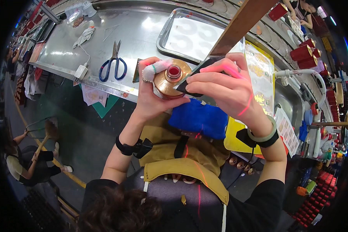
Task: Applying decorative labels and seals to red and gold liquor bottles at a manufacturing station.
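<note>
My left hand (145,96) is closed round a gold, round-shouldered bottle (164,86) whose open red neck faces up. A white cover with a green band sits on one finger of that hand. In my right hand (230,85) is a flat black scraper-like tool (194,82), gripped between thumb and fingers. Its pale tip meets or nearly meets the bottle's shoulder; contact is hard to tell. Just below both hands, a blue cloth (199,120) lies over my lap and brown apron (154,135). The bottle's lower part is hidden.
Blue-handled scissors (113,63) and a white glove (85,36) lie on the metal table (139,27). Behind stands a tray (163,43) with white sheets. A wooden post (241,25) slants close to my right hand. Rightward are a yellow board (236,141) and a sink (289,101).
</note>
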### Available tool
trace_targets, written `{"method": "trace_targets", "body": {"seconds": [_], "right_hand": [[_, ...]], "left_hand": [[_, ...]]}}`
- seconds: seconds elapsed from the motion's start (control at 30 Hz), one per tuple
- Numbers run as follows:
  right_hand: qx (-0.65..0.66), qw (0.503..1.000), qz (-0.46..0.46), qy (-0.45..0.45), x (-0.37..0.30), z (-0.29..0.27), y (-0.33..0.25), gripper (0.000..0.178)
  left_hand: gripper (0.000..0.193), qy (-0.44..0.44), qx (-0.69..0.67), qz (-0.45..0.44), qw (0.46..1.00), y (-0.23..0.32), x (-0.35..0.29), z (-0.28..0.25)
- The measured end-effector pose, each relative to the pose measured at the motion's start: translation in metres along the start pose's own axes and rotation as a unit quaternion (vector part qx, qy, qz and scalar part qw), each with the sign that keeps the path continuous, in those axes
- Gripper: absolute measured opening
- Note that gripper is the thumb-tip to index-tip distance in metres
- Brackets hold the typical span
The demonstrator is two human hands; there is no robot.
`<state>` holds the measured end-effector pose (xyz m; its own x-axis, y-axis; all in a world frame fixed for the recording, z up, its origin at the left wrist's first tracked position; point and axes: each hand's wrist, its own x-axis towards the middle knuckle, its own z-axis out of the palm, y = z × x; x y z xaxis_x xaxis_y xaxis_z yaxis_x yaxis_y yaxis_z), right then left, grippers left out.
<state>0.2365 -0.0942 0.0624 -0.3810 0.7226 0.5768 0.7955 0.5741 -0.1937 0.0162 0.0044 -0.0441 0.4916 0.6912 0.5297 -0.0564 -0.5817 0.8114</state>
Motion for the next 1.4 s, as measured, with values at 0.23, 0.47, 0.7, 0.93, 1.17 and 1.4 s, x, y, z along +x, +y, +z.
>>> {"method": "trace_targets", "body": {"seconds": [0.23,0.47,0.7,0.93,1.17,1.4], "right_hand": [[0.054,0.997,-0.049,-0.006,-0.003,-0.001,-0.009,0.022],[-0.025,0.998,-0.032,0.057,0.004,-0.001,0.009,0.029],[0.035,0.999,-0.018,-0.036,-0.023,0.004,-0.017,0.025],[-0.027,0.995,0.068,0.062,-0.026,-0.004,-0.022,0.024],[-0.054,0.985,0.109,0.120,-0.035,0.001,-0.038,0.026],[-0.095,0.989,0.082,0.083,-0.018,0.004,-0.038,0.029]], "left_hand": [[0.089,0.024,-0.019,0.055,0.998,-0.005,0.000,-0.006],[0.087,0.022,-0.037,0.015,0.999,-0.002,-0.012,0.003],[0.088,0.019,0.044,0.080,0.996,-0.007,-0.012,0.005],[0.087,0.080,-0.046,0.081,0.992,-0.013,-0.019,0.014],[0.089,0.125,0.025,0.103,0.986,-0.008,-0.016,0.019],[0.093,0.146,0.053,0.086,0.984,-0.002,-0.013,0.022]]}}
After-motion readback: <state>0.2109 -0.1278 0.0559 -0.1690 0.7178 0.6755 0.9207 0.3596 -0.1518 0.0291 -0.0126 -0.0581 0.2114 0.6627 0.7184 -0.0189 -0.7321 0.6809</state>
